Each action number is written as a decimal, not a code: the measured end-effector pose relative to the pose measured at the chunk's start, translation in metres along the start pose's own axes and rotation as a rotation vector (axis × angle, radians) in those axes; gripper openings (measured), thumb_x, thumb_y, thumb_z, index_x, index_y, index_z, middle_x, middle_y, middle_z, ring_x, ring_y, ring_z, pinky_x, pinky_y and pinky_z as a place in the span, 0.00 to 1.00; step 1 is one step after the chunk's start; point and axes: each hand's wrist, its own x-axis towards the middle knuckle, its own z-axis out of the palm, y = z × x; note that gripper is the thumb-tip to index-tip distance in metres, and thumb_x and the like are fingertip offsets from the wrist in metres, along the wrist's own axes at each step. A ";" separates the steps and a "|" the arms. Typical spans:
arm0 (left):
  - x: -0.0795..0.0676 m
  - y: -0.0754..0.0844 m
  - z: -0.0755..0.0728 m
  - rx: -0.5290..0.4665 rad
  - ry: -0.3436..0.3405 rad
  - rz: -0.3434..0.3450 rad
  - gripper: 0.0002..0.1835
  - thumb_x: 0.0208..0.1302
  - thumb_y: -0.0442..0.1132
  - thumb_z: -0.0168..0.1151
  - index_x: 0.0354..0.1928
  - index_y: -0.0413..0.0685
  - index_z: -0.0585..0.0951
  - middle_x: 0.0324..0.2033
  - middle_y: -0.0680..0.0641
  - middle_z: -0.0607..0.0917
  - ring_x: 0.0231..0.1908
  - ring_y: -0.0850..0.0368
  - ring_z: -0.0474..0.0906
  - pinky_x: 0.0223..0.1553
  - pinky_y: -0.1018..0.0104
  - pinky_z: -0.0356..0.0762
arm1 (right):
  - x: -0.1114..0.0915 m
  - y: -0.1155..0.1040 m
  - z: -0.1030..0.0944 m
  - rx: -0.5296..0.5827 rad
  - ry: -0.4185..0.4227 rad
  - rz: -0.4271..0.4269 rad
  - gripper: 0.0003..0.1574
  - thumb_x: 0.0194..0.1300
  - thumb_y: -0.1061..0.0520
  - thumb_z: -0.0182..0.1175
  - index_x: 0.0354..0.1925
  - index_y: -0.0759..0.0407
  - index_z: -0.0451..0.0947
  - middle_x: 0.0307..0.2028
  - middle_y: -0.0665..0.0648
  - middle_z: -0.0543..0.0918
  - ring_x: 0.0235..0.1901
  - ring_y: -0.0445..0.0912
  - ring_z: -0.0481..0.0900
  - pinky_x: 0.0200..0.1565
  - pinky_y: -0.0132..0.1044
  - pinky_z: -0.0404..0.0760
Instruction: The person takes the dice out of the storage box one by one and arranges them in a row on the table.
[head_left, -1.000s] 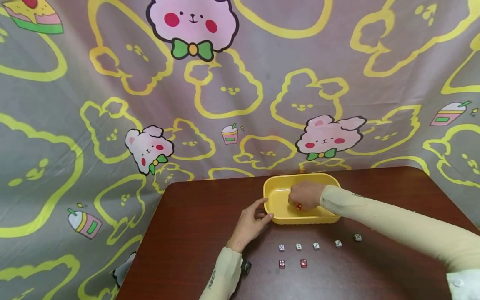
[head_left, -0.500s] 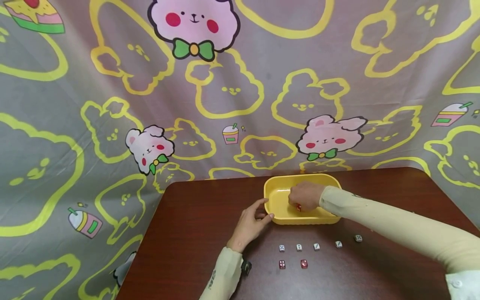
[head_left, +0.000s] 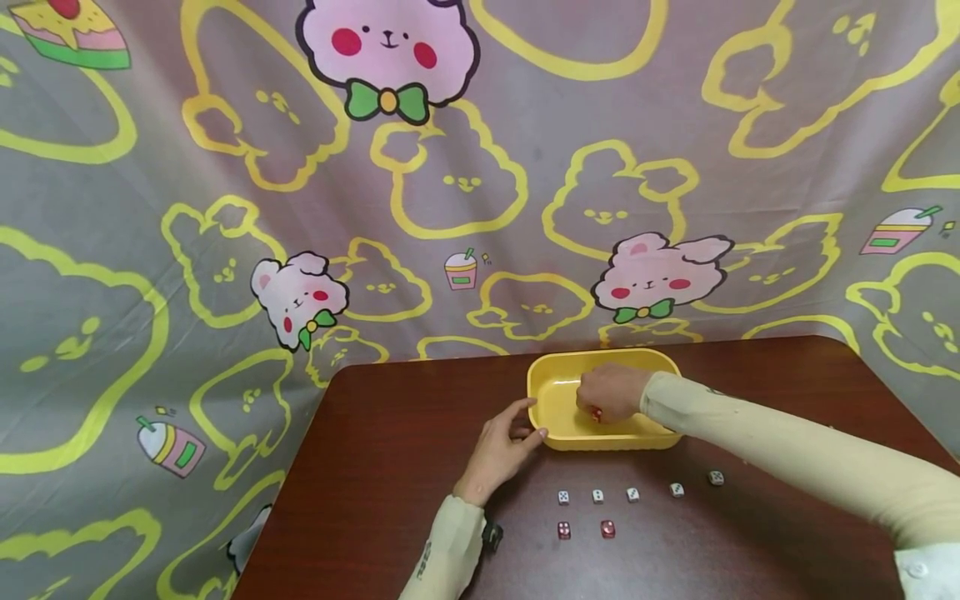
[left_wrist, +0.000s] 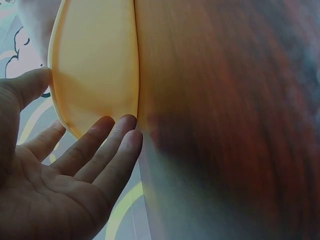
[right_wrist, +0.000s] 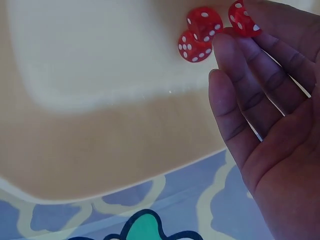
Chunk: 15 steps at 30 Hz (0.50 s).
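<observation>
Head view: a yellow tray (head_left: 553, 408) stands towards the far edge of the desk (head_left: 405, 458). The left hand (head_left: 497, 450), fingers spread, touches the tray's left end; the right hand (head_left: 613, 392), inside the tray, pinches a red die (right_wrist: 244, 20). Right wrist view: two overlapping red dice (right_wrist: 194, 49) beside the fingertips. Nearer than the tray, five white dice (head_left: 633, 494) form a row, with two more red dice (head_left: 564, 530) nearer still.

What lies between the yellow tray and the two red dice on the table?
White dice, the left ones of a row, as the head view shows.
</observation>
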 end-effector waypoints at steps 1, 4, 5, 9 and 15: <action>0.000 0.000 0.000 0.001 0.001 0.001 0.29 0.70 0.46 0.70 0.71 0.53 0.75 0.63 0.41 0.83 0.50 0.52 0.89 0.47 0.66 0.88 | 0.000 0.000 -0.001 -0.003 0.004 0.001 0.11 0.54 0.60 0.74 0.22 0.49 0.81 0.22 0.45 0.76 0.24 0.42 0.70 0.29 0.35 0.73; 0.000 0.000 0.000 -0.002 0.003 0.004 0.29 0.70 0.46 0.70 0.71 0.53 0.76 0.63 0.41 0.83 0.50 0.51 0.89 0.47 0.66 0.88 | -0.001 0.001 -0.004 -0.009 0.005 0.006 0.10 0.53 0.61 0.74 0.24 0.48 0.82 0.22 0.45 0.78 0.25 0.42 0.72 0.30 0.36 0.75; 0.000 0.000 -0.001 -0.004 0.002 0.006 0.29 0.70 0.46 0.70 0.71 0.52 0.76 0.63 0.41 0.83 0.50 0.51 0.89 0.47 0.66 0.88 | -0.001 0.001 -0.005 -0.007 0.002 0.011 0.11 0.53 0.61 0.74 0.24 0.48 0.82 0.23 0.45 0.78 0.26 0.42 0.72 0.31 0.36 0.75; 0.000 -0.001 0.000 -0.009 -0.004 0.007 0.30 0.70 0.46 0.70 0.71 0.52 0.75 0.64 0.40 0.83 0.51 0.51 0.89 0.47 0.66 0.88 | -0.003 0.001 -0.011 0.004 -0.007 0.020 0.11 0.54 0.62 0.73 0.25 0.49 0.81 0.22 0.46 0.78 0.26 0.43 0.71 0.31 0.37 0.74; 0.001 -0.002 0.000 -0.004 -0.002 0.007 0.30 0.70 0.46 0.70 0.71 0.52 0.75 0.65 0.40 0.82 0.50 0.51 0.89 0.46 0.67 0.87 | -0.006 0.003 -0.017 0.005 -0.014 0.023 0.11 0.56 0.60 0.74 0.25 0.49 0.81 0.22 0.44 0.78 0.26 0.42 0.70 0.31 0.35 0.73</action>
